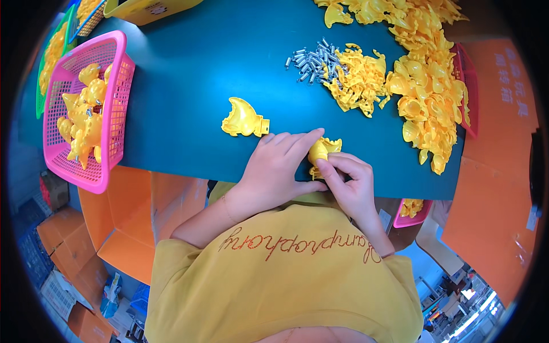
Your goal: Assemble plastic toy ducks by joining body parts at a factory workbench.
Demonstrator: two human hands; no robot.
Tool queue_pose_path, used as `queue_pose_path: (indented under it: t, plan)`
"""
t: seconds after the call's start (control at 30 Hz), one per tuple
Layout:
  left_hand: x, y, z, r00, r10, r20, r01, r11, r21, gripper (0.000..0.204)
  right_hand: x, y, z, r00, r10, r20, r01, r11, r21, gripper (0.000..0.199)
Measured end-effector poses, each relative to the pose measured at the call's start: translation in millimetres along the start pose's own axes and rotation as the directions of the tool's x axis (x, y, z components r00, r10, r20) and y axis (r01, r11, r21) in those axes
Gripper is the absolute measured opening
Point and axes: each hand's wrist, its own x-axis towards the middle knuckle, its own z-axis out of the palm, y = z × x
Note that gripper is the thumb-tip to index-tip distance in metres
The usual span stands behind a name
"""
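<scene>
My left hand (273, 167) and my right hand (350, 183) meet at the near edge of the teal table (189, 74), both gripping a small yellow plastic toy part (321, 150) between their fingertips. A second yellow moulded shell (243, 119) lies flat on the table just left of my left hand, untouched. Part of the held piece is hidden under my fingers.
A pink mesh basket (114, 108) with several yellow pieces stands at the left edge. A pile of small metal pins (313, 58) lies at the back centre, next to heaps of yellow parts (426, 86). Orange bins (128, 228) sit below the table.
</scene>
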Motion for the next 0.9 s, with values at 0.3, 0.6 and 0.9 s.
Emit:
queue_pose_path:
  t: [0.3,0.6,0.9]
  plan:
    - [-6.2,-2.7,5.2,1.0,-0.02,-0.008,0.02,1.0,-0.009,0.074,5.6,-7.5,3.5,0.961,-0.277,0.026,0.271,0.911,-0.31,0.011]
    - [-4.5,0.9,-18.2,0.981,-0.084,0.175,0.096,0.993,-0.062,0.077,45.2,-13.7,-37.6,0.972,-0.227,-0.063,0.225,0.974,-0.036,0.009]
    - [-3.2,-0.1,-38.5,0.953,-0.146,0.265,0.18,0.977,-0.111,0.079,143.5,-18.0,-21.0,0.77,-0.574,0.279,0.569,0.419,-0.707,0.014]
